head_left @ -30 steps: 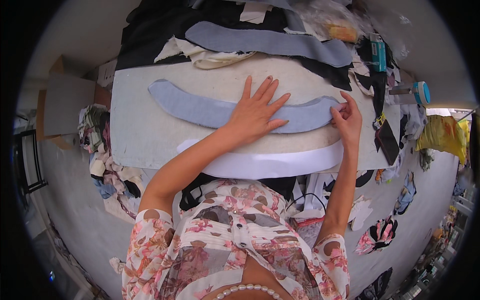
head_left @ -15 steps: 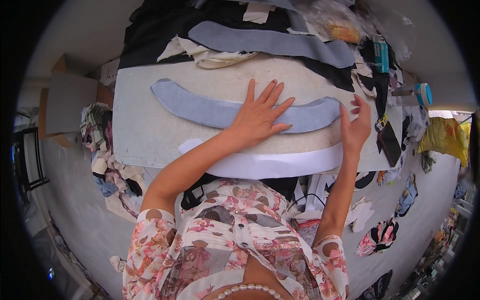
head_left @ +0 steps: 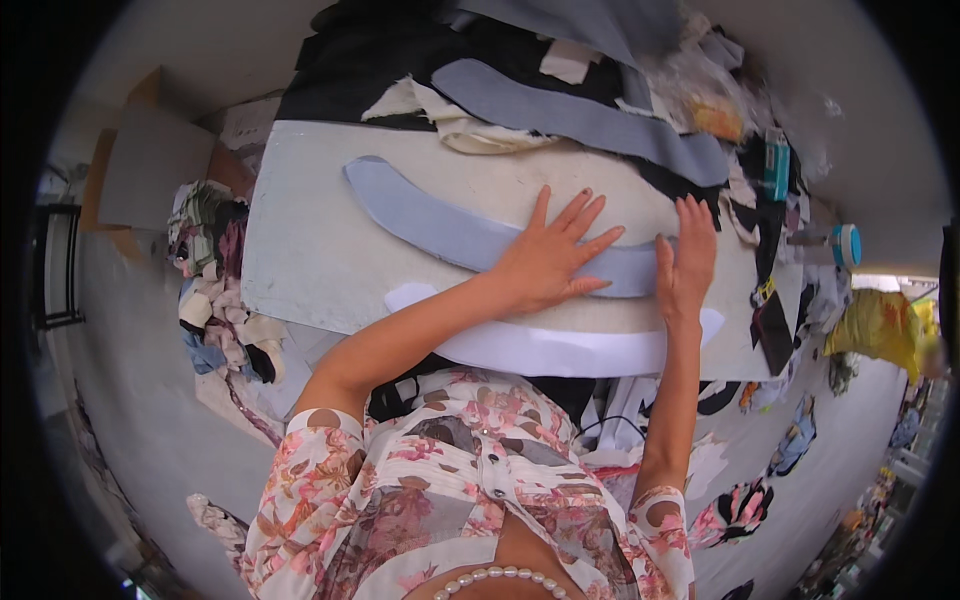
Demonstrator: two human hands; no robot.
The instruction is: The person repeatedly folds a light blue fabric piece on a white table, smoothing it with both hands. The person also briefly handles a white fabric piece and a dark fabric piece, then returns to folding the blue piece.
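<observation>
A: "What did the blue-grey count come to?"
B: "It came to two: the nearer curved strip (head_left: 430, 222) and the farther curved strip (head_left: 575, 110)."
A: "And the white count?"
B: "One white strip (head_left: 560, 349) was recorded."
A: "Which other kinds were tallied?"
B: "One bench (head_left: 300, 235), one teal box (head_left: 776, 166), one blue-lidded container (head_left: 846, 245) and one pearl necklace (head_left: 495, 573) were listed. Cloth scraps (head_left: 208, 235) overlapped too heavily to count."

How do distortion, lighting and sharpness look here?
Head view: fisheye bending toward the rim, corners black; head view: soft light, bright patch above the crumpled yellow plastic bag; head view: curved light-blue fabric strip and bare left hand legible, far-right clutter too blurred to identify.
</observation>
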